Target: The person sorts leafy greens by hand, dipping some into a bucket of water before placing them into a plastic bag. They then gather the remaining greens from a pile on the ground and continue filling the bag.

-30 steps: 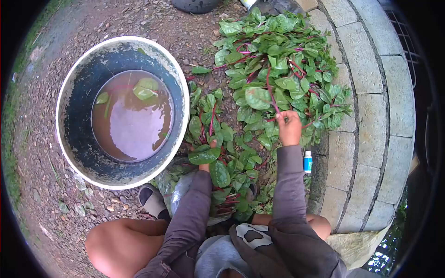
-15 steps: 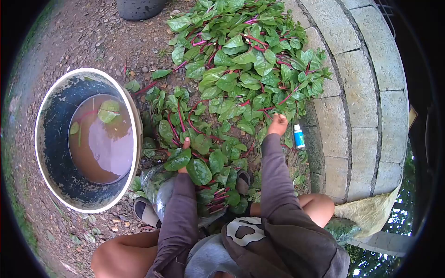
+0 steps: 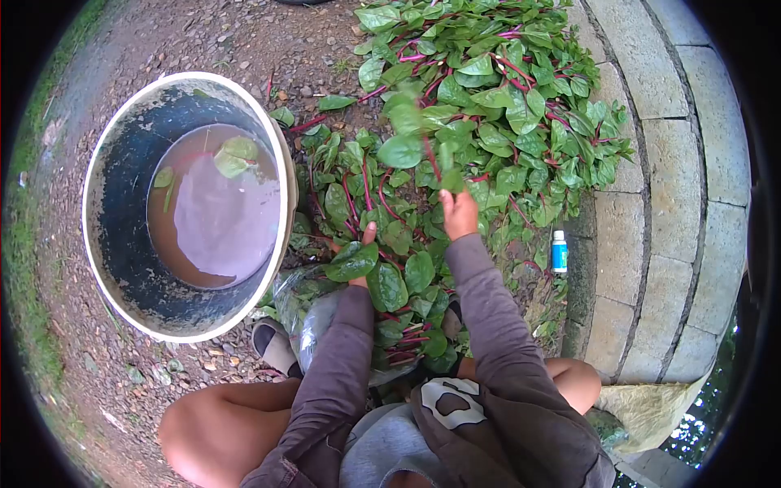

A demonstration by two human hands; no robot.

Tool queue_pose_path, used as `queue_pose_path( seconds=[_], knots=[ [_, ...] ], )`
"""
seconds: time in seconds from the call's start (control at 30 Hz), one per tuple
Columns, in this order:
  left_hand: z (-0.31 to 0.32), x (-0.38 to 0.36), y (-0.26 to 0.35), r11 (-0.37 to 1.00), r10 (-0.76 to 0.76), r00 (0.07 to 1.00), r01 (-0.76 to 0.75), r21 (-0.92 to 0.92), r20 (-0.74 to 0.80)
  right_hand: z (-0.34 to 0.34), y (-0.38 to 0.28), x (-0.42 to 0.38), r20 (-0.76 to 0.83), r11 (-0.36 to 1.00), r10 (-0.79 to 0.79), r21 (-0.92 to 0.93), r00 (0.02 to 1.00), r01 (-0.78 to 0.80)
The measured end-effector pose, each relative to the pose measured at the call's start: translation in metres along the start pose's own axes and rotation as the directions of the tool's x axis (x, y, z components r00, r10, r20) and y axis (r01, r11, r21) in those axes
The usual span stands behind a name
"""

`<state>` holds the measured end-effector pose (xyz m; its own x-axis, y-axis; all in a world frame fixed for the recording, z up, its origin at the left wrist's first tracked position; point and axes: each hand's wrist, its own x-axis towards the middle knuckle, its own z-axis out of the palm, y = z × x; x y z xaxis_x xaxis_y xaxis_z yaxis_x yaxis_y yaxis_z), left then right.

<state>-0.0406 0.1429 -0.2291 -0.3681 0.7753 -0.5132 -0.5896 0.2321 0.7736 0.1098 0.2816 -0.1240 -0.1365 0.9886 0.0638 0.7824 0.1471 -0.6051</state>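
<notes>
My right hand (image 3: 460, 215) is closed on the lower end of a red-stemmed Malabar spinach sprig (image 3: 429, 154), which stands up from the fingers with its leaves blurred by motion. My left hand (image 3: 364, 248) is wrapped around some Malabar spinach stems (image 3: 390, 281), with broad leaves covering most of its fingers. Beyond both hands spreads a large heap of Malabar spinach (image 3: 496, 106). Below the left hand, a clear plastic bag (image 3: 316, 321) lies beside more cut stems and leaves between my feet.
To the left stands a large bucket (image 3: 88, 220) with murky water and a few floating leaves. A small white-and-blue bottle (image 3: 559, 252) stands before the curved block wall (image 3: 626, 268) on the right. Gravelly soil (image 3: 195, 45) lies behind the bucket.
My right hand has moved left from the heap's near edge, bringing a Malabar spinach sprig up with it. My left hand keeps its hold. The whole view has shifted.
</notes>
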Motion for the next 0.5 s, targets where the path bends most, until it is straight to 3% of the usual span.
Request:
queue_pose_path(
  seconds=[0.07, 0.1, 0.17, 0.23, 0.27, 0.37, 0.4, 0.43, 0.47, 0.5],
  knots=[
    [0.009, 0.001, 0.007, 0.999, 0.001, 0.989, 0.004, 0.033, -0.145, 0.041, 0.014, -0.02, 0.187, 0.994, 0.04, -0.103, 0.982, -0.021],
    [0.008, 0.0, 0.008, 0.995, 0.028, 0.989, -0.014, 0.095, -0.149, 0.046, 0.009, -0.025, 0.328, 0.966, 0.195, -0.226, 0.924, -0.124],
    [0.005, -0.001, 0.009, 0.975, 0.081, 0.985, -0.046, 0.217, -0.156, 0.058, 0.02, -0.04, 0.391, 0.967, 0.251, -0.133, 0.886, -0.215],
    [0.019, -0.01, 0.037, 0.962, -0.027, 0.963, 0.098, 0.254, -0.269, 0.052, 0.024, -0.05, 0.487, 0.951, 0.219, 0.087, 0.845, -0.297],
    [0.022, -0.013, 0.053, 0.957, 0.067, 0.984, -0.017, 0.291, -0.163, 0.047, 0.026, -0.054, 0.531, 0.919, 0.197, 0.192, 0.824, -0.343],
    [0.024, -0.005, 0.044, 0.967, 0.058, 0.995, -0.035, 0.251, -0.082, 0.024, 0.031, -0.053, 0.671, 0.77, 0.331, 0.214, 0.663, -0.601],
    [0.035, -0.013, 0.067, 0.948, 0.141, 0.989, -0.122, 0.296, -0.046, 0.023, 0.018, -0.055, 0.64, 0.757, 0.251, 0.337, 0.726, -0.559],
    [0.034, 0.0, 0.048, 0.991, -0.036, 0.999, 0.031, 0.13, 0.031, 0.022, -0.007, -0.057, 0.595, 0.732, 0.174, 0.455, 0.785, -0.507],
    [0.03, 0.023, 0.01, 0.98, -0.194, 0.971, 0.199, -0.026, 0.138, 0.013, -0.026, -0.05, 0.659, 0.792, 0.191, 0.334, 0.727, -0.511],
    [0.038, 0.013, 0.037, 0.933, -0.333, 0.926, 0.351, -0.082, 0.175, 0.005, -0.045, -0.044, 0.718, 0.845, 0.207, 0.211, 0.664, -0.492]
  ],
)
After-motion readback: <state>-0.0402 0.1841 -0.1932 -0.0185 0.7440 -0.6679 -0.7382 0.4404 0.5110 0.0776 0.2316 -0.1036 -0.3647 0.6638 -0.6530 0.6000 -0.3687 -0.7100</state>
